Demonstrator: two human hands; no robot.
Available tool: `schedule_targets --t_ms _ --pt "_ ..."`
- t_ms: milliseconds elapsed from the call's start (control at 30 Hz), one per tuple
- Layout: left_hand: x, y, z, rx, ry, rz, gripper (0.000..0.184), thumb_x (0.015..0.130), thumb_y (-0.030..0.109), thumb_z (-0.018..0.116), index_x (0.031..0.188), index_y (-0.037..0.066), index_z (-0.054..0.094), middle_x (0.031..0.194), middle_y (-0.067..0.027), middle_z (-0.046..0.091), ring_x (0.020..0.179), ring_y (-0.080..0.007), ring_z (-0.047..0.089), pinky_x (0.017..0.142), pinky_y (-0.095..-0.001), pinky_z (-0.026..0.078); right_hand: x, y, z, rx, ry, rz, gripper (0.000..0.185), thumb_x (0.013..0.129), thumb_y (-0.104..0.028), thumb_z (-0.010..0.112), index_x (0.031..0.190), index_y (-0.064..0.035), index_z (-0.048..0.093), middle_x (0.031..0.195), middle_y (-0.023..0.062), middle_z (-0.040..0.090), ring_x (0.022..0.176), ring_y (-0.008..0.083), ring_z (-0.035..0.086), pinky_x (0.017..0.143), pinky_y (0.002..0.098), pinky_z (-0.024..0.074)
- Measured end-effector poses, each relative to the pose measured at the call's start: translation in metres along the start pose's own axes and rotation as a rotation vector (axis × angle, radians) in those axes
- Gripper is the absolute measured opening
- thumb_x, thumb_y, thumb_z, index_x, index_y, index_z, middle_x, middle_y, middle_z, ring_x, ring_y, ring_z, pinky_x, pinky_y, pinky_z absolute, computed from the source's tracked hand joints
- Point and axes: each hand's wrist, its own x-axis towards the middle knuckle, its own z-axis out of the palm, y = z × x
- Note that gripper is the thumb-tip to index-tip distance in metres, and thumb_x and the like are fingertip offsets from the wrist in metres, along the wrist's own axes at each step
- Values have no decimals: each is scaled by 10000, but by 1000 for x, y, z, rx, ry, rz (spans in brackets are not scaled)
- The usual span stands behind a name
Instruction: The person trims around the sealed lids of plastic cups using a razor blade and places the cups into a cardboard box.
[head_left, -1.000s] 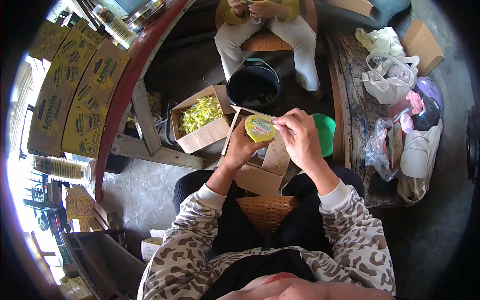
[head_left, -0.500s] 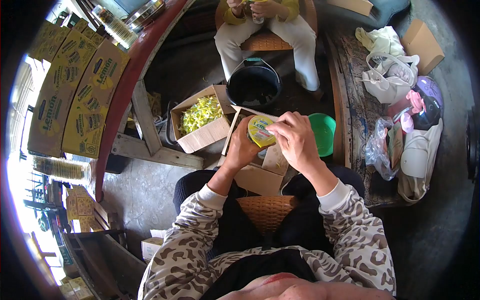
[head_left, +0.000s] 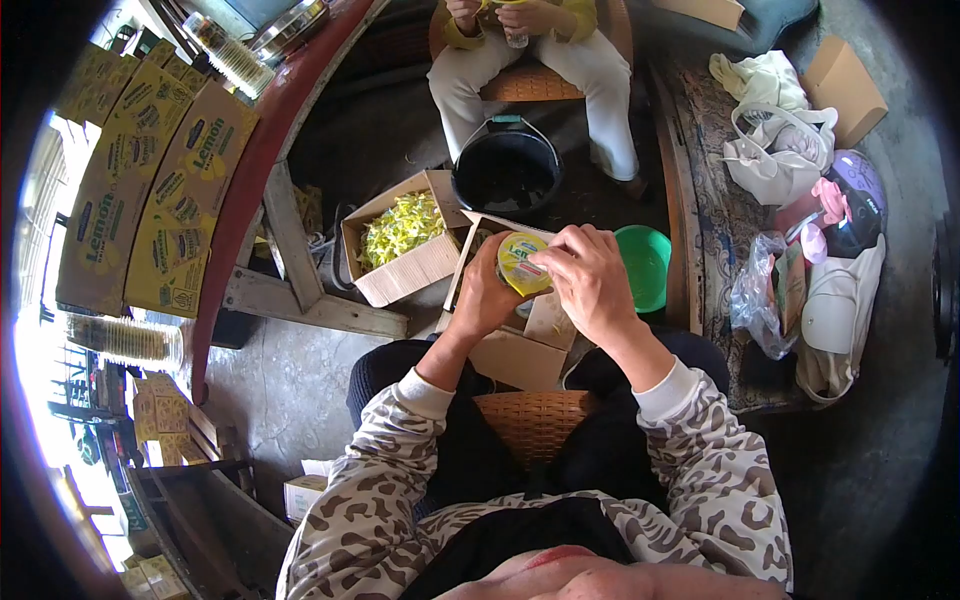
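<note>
My left hand point(head_left: 481, 292) is wrapped around a lemon drink cup point(head_left: 520, 265) with a yellow printed lid facing up. My right hand point(head_left: 592, 280) has its fingers bent and pinched at the lid's right edge; the fingertips cover what exactly they grip. Below the cup, over my lap, stands an open cardboard box point(head_left: 515, 360), its inside mostly hidden by my hands. A green basin point(head_left: 643, 268) sits just beyond my right hand. Left of the cup is a carton point(head_left: 415, 272) filled with yellow wrappers or lids.
A black bucket point(head_left: 508, 170) stands before a seated person point(head_left: 535, 50) who holds a cup. Lemon-printed cartons point(head_left: 190, 200) line the red-edged table point(head_left: 300, 110) at left. Bags point(head_left: 780, 150) and a purple helmet point(head_left: 858, 195) lie on the patterned bench at right.
Both hands stay almost in place around the cup. The lid's face has tilted slightly, and my right fingers have shifted a little at its edge.
</note>
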Motion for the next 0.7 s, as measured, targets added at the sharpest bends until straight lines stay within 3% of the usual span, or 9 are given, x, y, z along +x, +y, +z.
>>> schedule_targets --t_ms 133,200,300,400,700 --pt "0 -1 1 -2 2 -6 744 664 185 920 1262 4 517 1140 -148 671 1041 -224 660 888 -354 533 -1 0 0 -10 5 -4 171 770 -25 721 907 -127 723 861 8 580 846 211 570 796 373 440" --pt "0 -2 1 -2 -9 20 736 667 184 917 1260 8 519 1132 -147 674 1031 -220 662 876 -354 535 -1 1 -1 -43 -35 -6 146 793 -99 731 935 -132 735 908 10 594 882 201 588 843 383 449" --pt "0 -2 1 6 -4 38 728 669 181 915 1257 12 520 1122 -144 676 1023 -217 664 867 -353 536 0 0 -1 -5 16 -26 169 757 -29 717 899 -121 724 864 12 583 848 214 574 804 376 443" --pt "0 -3 1 14 -1 48 727 667 177 916 1254 11 522 1118 -145 675 1020 -219 664 864 -353 536 -1 1 -1 -50 -42 -14 131 796 -98 725 921 -130 744 892 6 596 878 199 586 835 385 446" --pt "0 -1 1 30 -13 26 729 668 184 917 1251 4 519 1114 -150 673 1017 -229 664 863 -357 535 0 1 -2 -53 -38 -24 115 797 -99 725 907 -125 744 880 7 598 865 199 593 840 385 451"
